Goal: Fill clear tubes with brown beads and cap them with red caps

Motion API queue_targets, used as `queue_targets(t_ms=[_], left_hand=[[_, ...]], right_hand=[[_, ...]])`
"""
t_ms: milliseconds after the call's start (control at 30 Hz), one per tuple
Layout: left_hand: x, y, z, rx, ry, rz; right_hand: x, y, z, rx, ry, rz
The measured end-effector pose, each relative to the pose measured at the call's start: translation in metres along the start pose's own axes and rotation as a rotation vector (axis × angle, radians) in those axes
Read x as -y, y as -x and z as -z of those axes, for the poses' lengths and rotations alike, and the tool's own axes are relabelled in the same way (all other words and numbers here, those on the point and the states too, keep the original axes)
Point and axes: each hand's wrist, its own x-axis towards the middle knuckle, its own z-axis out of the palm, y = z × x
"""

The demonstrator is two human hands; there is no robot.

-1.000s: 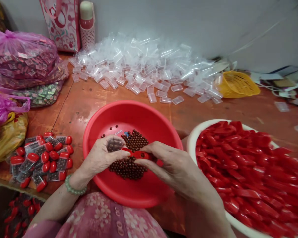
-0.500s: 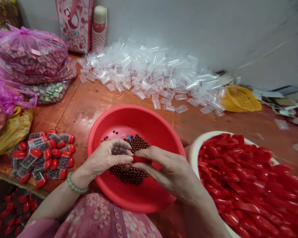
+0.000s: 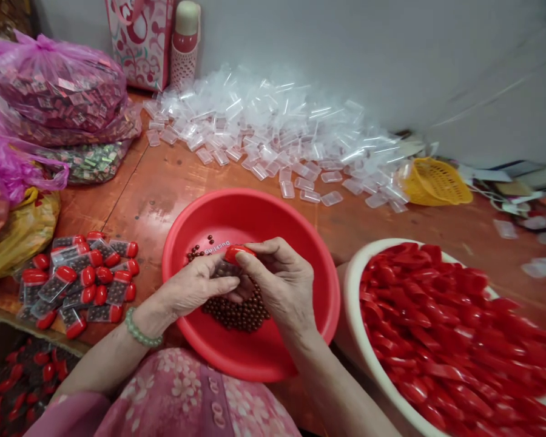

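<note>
Above the red basin, my left hand is closed around a small clear plastic box filled with dark brown balls. A shiny red cap sits at the top end of that box, pinched between the thumb and fingers of my right hand. Whether the cap is fully on cannot be seen. Beneath both hands, loose brown balls lie in the basin. Capped boxes of balls are heaped on the table to the left of my left hand.
Clear empty boxes are piled along the wall. A white tub full of red caps stands at right. Tied pink bags, a yellow basket and a flask are around the table.
My right hand has brought the red cap up and left onto the end of the filled box. Its fingers have turned upward. My left hand still holds the box.
</note>
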Motion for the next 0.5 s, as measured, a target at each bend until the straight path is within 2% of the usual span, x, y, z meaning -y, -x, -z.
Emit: queue_targets(t_ms=[233,367,500], left_hand=[[-0.0025,0.0009,-0.0019,-0.045,-0.021,0.027],[-0.003,0.0012,-0.0011,-0.054,-0.037,0.048],[-0.0034,0.0017,0.0003,-0.065,-0.053,0.079]], right_hand=[[-0.005,0.0039,-0.0067,-0.064,0.03,0.007],[-0.0064,0.0035,-0.0046,-0.043,-0.038,0.002],[-0.0069,0.0009,-0.0005,-0.01,0.001,0.069]])
